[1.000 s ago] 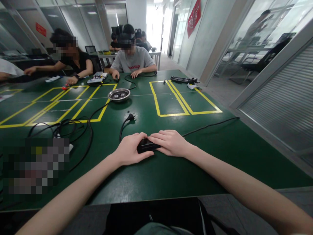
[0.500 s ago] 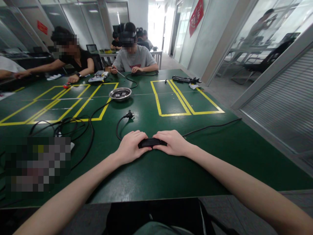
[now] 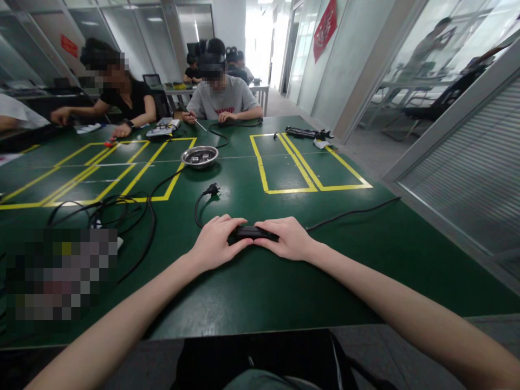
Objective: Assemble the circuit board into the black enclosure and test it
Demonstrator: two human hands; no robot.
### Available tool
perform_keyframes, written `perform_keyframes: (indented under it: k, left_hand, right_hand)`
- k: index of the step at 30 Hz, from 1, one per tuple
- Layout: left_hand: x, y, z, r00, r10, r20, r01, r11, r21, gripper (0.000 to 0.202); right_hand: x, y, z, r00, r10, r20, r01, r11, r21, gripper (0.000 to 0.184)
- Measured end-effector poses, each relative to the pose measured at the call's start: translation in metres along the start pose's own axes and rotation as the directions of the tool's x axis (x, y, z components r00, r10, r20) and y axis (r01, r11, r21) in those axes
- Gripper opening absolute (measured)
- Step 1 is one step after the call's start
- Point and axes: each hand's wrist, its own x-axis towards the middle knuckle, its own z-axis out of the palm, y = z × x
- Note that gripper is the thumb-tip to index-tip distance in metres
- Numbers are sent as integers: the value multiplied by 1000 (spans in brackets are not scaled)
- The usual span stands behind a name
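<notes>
A small black box (image 3: pixel 252 233), likely a power adapter, lies on the green table (image 3: pixel 260 292) right in front of me. My left hand (image 3: pixel 215 242) grips its left end with curled fingers. My right hand (image 3: pixel 286 238) grips its right end the same way. From the left end a black cord loops up to a plug (image 3: pixel 212 189) lying on the table. Another black cord (image 3: pixel 353 208) runs off to the right from under my right hand.
A metal bowl (image 3: pixel 199 156) with small parts stands beyond the plug. Tangled black cables (image 3: pixel 105 214) lie at the left. Yellow tape rectangles (image 3: pixel 300 165) mark the table. Two people sit at the far side, and black tools (image 3: pixel 306 132) lie far right.
The black box has turned from slanted to level between my hands, which shifted slightly away from me. The plug and its cord slid left and curled tighter.
</notes>
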Motion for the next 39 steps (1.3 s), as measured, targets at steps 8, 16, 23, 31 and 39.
perform_keyframes:
  k: [8,16,23,31,39]
  left_hand:
    - [-1,3,1,991,-117,68,128,975,-184,30]
    - [0,-12,-4,982,-42,-184,37,999,-31,57]
    - [-2,-9,-1,993,0,-114,-10,996,-89,43]
    - [-2,-7,0,998,-17,-56,10,992,-123,38]
    - [-2,-6,0,999,-7,-39,1,990,-139,40]
  right_hand:
    - [1,-4,-2,977,-123,174,152,974,-168,56]
    - [4,60,-32,841,460,-286,-516,840,-166,51]
    - [-28,118,-80,355,707,-612,-896,443,-7,61]
    - [-40,143,-74,293,849,-441,-956,262,-131,60]
    - [-39,137,-75,533,791,-299,-845,483,-229,60]
